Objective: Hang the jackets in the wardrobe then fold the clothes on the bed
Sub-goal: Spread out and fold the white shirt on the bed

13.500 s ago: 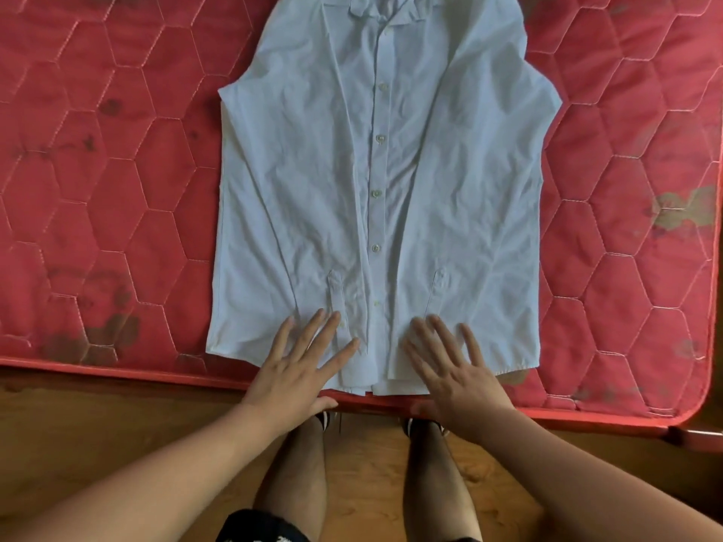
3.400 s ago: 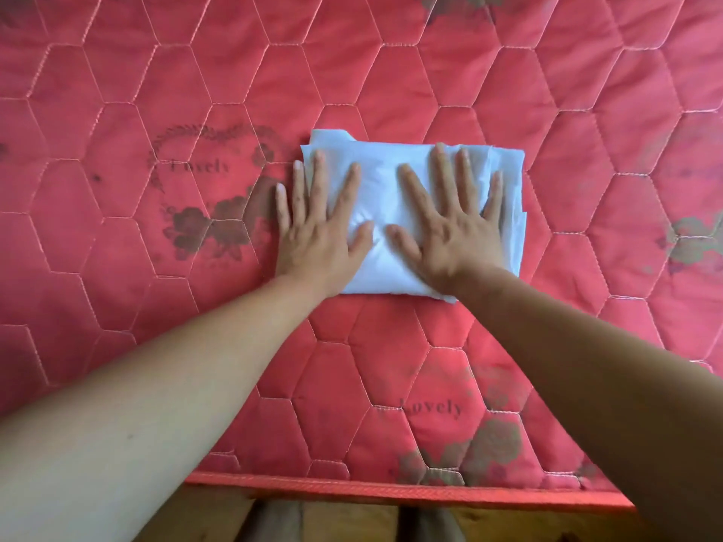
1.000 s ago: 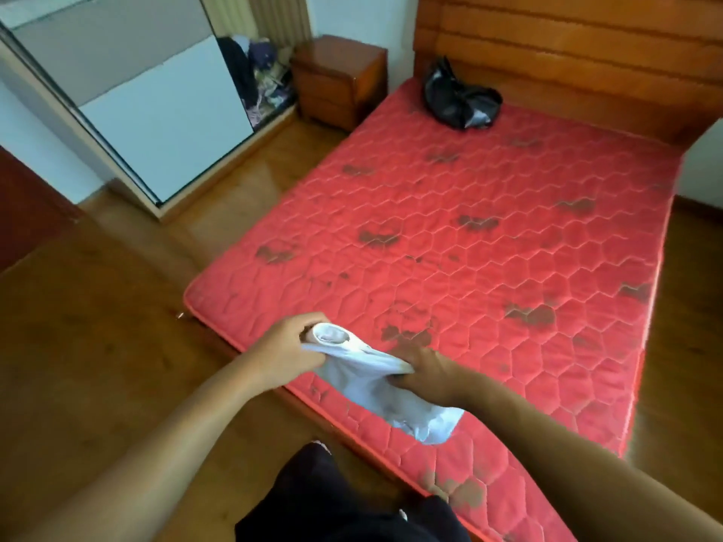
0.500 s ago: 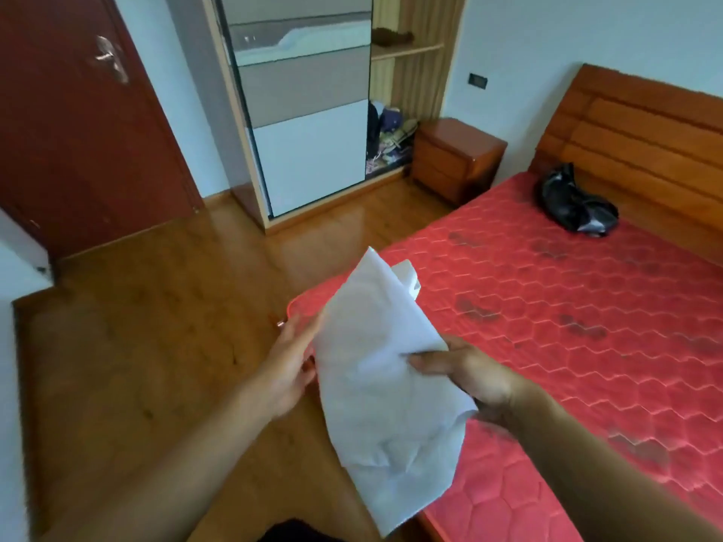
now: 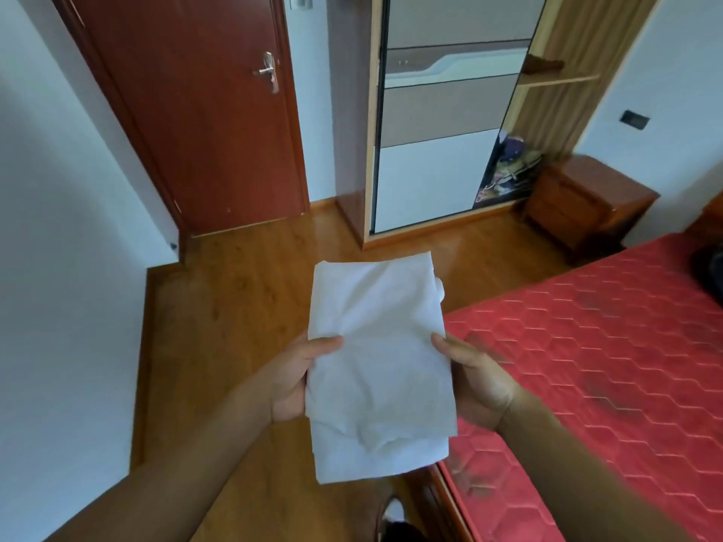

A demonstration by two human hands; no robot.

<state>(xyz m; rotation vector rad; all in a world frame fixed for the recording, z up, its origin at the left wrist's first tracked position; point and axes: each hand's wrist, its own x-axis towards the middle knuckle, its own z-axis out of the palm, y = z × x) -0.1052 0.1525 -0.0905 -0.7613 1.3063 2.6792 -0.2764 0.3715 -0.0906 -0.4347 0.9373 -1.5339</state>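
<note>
One bedroom, seen from head height looking down and forward. One wooden floor (image 5: 242, 307) fills the middle of the view. One bed (image 5: 610, 369) with a red quilted mattress sits at the right, its corner reaching toward the centre. One wardrobe (image 5: 438, 123) stands against the far wall, its sliding door covering the left part; the open right part shows one shelf and a heap of mixed clothes at the bottom, too jumbled to count. One dark red door (image 5: 195, 111), closed, with one metal handle, stands left of the wardrobe. One wooden nightstand (image 5: 587, 205) sits between wardrobe and bed. One dark item (image 5: 714, 273) lies on the mattress at the right edge, mostly cut off.

One folded white shirt (image 5: 377, 365) is held in the air in front of the person, over the floor just left of the bed corner. Two hands grip it: the left hand (image 5: 293, 379) clasps its left edge, thumb on top, and the right hand (image 5: 475, 379) clasps its right edge likewise. One shoe tip (image 5: 393, 510) shows below.
</note>
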